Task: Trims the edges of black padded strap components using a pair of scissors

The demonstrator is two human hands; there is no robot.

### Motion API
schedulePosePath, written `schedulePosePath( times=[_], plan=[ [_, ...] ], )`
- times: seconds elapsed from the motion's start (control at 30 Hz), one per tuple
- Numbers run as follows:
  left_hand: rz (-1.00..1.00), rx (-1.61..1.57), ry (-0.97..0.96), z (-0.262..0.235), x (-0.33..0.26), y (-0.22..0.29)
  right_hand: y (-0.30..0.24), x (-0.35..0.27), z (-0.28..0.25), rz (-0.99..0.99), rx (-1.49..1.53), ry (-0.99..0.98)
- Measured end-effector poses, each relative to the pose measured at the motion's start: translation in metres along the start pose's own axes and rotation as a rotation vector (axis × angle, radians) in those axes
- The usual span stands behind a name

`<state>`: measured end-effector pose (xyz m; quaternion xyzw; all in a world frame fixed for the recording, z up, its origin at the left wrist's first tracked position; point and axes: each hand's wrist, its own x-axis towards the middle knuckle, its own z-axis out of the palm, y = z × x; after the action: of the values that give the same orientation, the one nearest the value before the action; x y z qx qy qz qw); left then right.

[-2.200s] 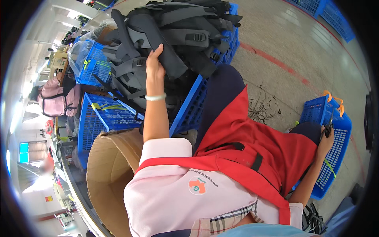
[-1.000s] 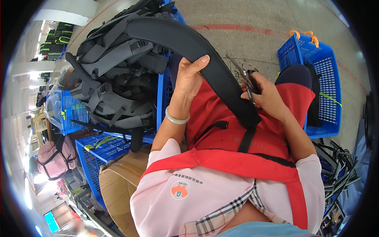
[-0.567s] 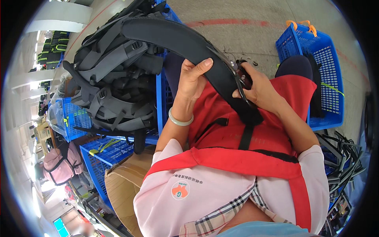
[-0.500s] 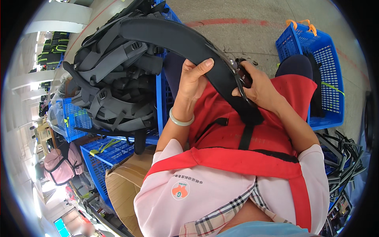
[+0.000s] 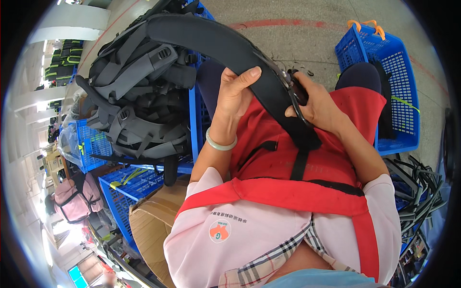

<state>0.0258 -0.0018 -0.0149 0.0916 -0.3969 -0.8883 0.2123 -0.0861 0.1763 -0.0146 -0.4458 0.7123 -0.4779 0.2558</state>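
Black padded strap [image 5: 225, 48] lies across my red apron [image 5: 288, 158]. Left hand [image 5: 235, 93] clasps it; right hand [image 5: 319, 103] grips dark snips [image 5: 297, 91] at its edge. I judge trimming unfinished.

Grey concrete floor [image 5: 307, 43], blue plastic baskets [image 5: 384, 62] on it, cardboard box [image 5: 149, 225], black thread scraps [image 5: 293, 65]

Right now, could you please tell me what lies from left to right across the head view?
Pink backpack → pile of grey backpacks → left hand → right hand holding small dark tool → blue basket.
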Motion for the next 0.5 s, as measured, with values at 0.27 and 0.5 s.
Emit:
schedulePosePath(
  times=[0.27,0.5],
  plan=[
    [0.028,0.027,0.058,0.000,0.002,0.003,0.008,-0.002,0.000,0.108,0.109,-0.041],
    [0.097,0.094,0.048,0.006,0.011,0.017,-0.008,0.003,-0.001,0.116,-0.036,-0.028]
  ],
)
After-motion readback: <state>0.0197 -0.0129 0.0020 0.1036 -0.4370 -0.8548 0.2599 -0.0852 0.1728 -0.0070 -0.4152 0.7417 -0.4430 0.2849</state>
